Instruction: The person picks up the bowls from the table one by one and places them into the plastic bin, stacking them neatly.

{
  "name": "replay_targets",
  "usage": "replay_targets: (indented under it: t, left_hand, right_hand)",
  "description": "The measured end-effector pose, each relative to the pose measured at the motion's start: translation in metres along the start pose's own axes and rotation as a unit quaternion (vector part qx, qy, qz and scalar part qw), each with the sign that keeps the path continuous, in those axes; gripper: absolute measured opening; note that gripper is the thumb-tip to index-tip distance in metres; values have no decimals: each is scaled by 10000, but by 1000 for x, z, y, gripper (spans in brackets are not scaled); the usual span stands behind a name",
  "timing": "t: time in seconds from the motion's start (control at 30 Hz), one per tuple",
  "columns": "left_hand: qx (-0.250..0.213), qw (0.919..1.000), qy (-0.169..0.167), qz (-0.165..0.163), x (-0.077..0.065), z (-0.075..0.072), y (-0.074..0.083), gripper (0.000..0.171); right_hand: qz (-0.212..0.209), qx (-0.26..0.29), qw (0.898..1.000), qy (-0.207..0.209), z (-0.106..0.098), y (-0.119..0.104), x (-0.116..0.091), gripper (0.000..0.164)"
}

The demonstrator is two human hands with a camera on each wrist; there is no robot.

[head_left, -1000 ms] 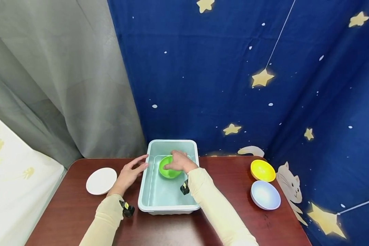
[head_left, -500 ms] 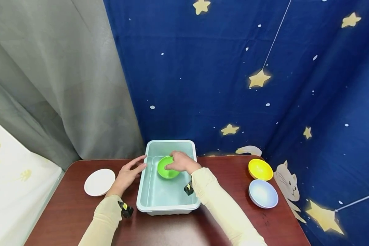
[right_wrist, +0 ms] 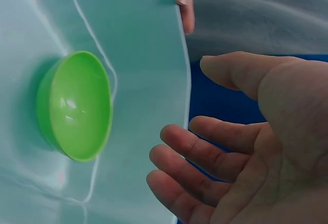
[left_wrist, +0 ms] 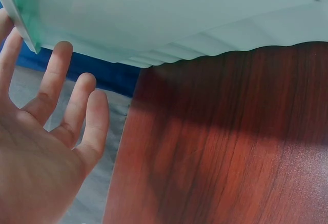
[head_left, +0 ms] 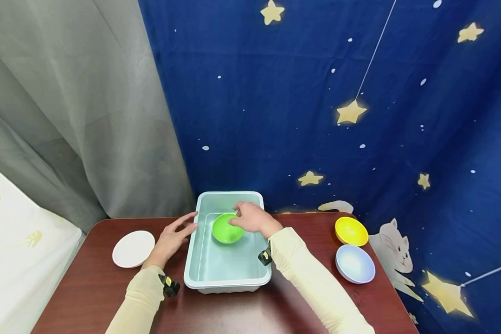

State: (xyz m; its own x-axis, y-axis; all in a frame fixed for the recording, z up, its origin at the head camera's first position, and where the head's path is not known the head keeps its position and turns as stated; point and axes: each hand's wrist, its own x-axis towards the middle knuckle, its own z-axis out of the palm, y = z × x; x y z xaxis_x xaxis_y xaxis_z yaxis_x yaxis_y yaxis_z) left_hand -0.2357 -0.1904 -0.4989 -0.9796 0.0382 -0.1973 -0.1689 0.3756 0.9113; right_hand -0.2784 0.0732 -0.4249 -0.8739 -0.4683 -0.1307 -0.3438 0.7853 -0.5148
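A light green-blue plastic basin (head_left: 221,264) stands on the table, with a bright green bowl (head_left: 227,233) upright on its floor. Above the bowl's right side hovers my right hand (head_left: 253,219); in the right wrist view its fingers are spread and apart from the bowl (right_wrist: 82,111), holding nothing. My left hand (head_left: 170,241) is at the basin's left rim, fingertips touching or nearly touching it. In the left wrist view the left hand (left_wrist: 51,126) has extended, parted fingers beside the basin's outer wall (left_wrist: 154,19).
A white plate or shallow bowl (head_left: 133,249) lies on the left of the dark red wooden table (head_left: 229,315). At the right edge stand a yellow bowl (head_left: 351,231) and a pale blue bowl (head_left: 355,264). A grey curtain (head_left: 138,139) and blue starry curtain (head_left: 254,116) hang behind.
My right hand has let go of the green bowl and moved up and to the right. The bowl stays in the basin. My left hand keeps its place at the rim.
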Motion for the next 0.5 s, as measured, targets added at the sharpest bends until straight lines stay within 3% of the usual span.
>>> replay_targets:
  t: [0.17, 0.5]
  left_hand:
    - [-32, 10000, -22, -25, 1, 0, 0, 62]
    - [-31, 10000, 4, -39, 4, -1, -2, 57]
  right_hand:
    - [91, 71, 9997, 201, -13, 4, -4, 54]
    - [395, 344, 9958, 750, -34, 15, -17, 59]
